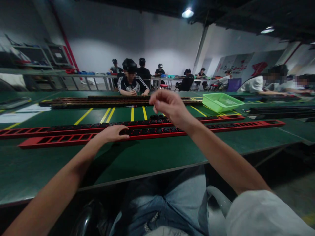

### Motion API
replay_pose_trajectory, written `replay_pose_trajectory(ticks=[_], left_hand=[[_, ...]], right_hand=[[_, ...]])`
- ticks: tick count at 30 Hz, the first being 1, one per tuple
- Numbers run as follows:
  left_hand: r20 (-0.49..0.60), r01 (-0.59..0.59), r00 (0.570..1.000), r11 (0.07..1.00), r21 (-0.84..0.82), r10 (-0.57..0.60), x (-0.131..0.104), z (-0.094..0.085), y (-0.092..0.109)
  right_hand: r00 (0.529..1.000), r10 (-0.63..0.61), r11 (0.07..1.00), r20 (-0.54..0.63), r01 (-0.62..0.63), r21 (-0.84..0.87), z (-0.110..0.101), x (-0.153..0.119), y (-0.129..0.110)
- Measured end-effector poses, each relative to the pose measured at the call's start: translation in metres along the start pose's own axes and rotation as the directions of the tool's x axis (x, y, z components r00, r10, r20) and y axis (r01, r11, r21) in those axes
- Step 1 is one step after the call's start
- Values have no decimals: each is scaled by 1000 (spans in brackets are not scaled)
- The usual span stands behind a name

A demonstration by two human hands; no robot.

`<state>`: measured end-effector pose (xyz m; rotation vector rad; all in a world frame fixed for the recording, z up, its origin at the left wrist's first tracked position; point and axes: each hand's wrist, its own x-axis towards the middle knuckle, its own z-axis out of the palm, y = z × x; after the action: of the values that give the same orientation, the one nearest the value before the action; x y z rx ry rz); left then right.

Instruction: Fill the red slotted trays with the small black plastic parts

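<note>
Two long red slotted rails lie side by side across the green table, with square black parts seated in many of their slots. My left hand (113, 133) grips the near red rail (73, 140), thumb on its front side and fingers over the top. Above the rails hangs my right hand (169, 105), its fingers curled together. Whether anything is pinched in them I cannot make out. Behind that hand, a few loose black parts (157, 117) sit on the far red rail (134, 124).
A light green plastic basket (222, 102) stands at the back right. Long dark strips (81, 102) lie stacked across the table, near a person (130, 80) seated opposite. White papers (22, 111) lie at left. Yellow tape lines mark the green table (147, 157).
</note>
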<state>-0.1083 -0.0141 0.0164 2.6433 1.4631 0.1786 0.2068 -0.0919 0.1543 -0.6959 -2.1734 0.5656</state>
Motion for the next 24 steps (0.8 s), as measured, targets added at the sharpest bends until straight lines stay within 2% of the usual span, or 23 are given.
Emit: replay_pose_trajectory(ticks=[2,3,6,8,10,11,13,16,20,24], left_hand=[[-22,-9,1000,998,60,10,2,5,11],[-30,-20,999,996,92,23,4,8,17],[-68,-49,996,983,177,62,13,17,35],[-85,-73,992,973,218,93,20,23,46],[-103,-97,987,963,250,127,26,27,55],[-107,-108,984,959,261,139,28,28,59],[-121,-109,982,957,267,146,30,28,64],[-135,-94,982,963,254,131,28,25,65],[-140,-68,985,966,249,105,24,20,67],[-131,-76,985,968,240,109,22,16,73]], right_hand=[[999,28,967,43,-16,-254,2,-30,34],[995,69,908,72,-33,-417,-1,-50,56],[964,254,708,83,-127,-694,-31,-106,129],[906,418,596,65,-219,-772,-63,-129,167],[808,587,512,55,-317,-798,-94,-136,190],[768,637,502,65,-350,-791,-106,-136,196],[728,670,551,143,-360,-753,-122,-131,202],[743,640,617,197,-345,-707,-127,-124,201],[790,571,681,223,-304,-666,-107,-117,191],[829,477,729,293,-187,-659,-59,-89,172]])
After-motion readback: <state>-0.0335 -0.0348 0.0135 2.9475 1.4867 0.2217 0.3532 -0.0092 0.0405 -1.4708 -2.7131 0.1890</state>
